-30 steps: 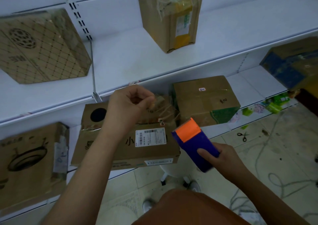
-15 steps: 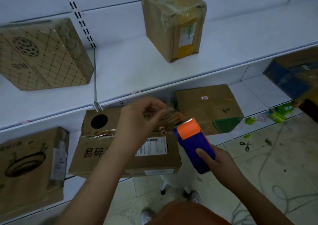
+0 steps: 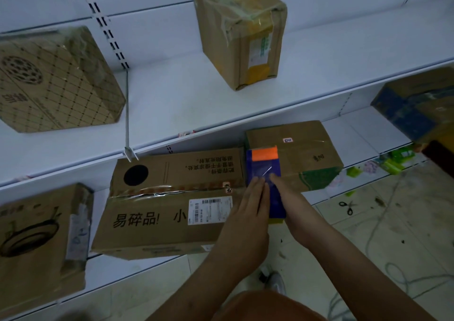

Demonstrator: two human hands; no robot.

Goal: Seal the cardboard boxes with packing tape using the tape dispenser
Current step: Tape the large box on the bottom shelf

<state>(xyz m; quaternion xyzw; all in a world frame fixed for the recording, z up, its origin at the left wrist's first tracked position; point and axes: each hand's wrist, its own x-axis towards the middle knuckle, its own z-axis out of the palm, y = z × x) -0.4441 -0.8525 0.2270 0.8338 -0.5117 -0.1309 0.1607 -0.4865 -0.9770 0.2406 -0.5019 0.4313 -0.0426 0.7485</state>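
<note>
My tape dispenser [image 3: 264, 171] runs lengthwise away from me, orange end toward the shelf [image 3: 196, 104]. My left hand [image 3: 248, 212] lays its fingers flat on it, and my right hand [image 3: 294, 212] has its fingers clasping the side.

I read the tape dispenser [image 3: 264, 171] as blue with an orange front end, pointing away from me at the right end of the long cardboard box [image 3: 157, 222], its orange end over the left edge of the smaller box [image 3: 307, 156] behind. The long cardboard box lies flat on the lower shelf [image 3: 368, 134], its near edge past the lip, with a white barcode label [image 3: 210, 210] and wrinkled clear tape [image 3: 157, 190] along its top seam. On the upper shelf [image 3: 172, 99] a tall box [image 3: 240, 33] stands upright, bound in yellowish tape.
</note>
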